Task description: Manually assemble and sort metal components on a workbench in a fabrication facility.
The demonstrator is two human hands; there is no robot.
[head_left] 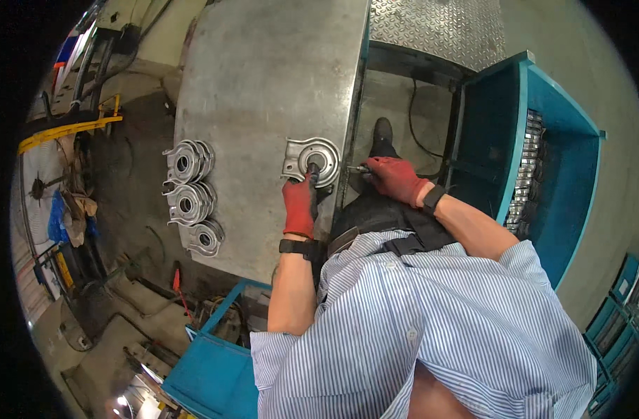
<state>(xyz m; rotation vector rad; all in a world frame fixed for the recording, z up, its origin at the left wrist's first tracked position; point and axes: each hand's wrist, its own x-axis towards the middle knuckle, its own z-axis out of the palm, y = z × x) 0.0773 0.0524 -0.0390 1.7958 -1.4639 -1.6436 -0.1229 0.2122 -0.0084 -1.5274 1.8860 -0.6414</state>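
Observation:
A shiny stamped metal bracket with a round dished centre lies on the table near its right edge. My left hand, in a red glove with dark fingertips, grips the bracket from its near side, with a finger at the central hole. My right hand, in a matching glove, is closed around a slim pen-like tool. The tool's metallic tip points left toward the bracket, apart from it. Its exact kind is too small to make out.
Stacks of similar brackets stand along the left edge of the steel table. To my right, a blue bin contains a row of metal parts. A blue frame stands at lower left. Tread plate lies beyond.

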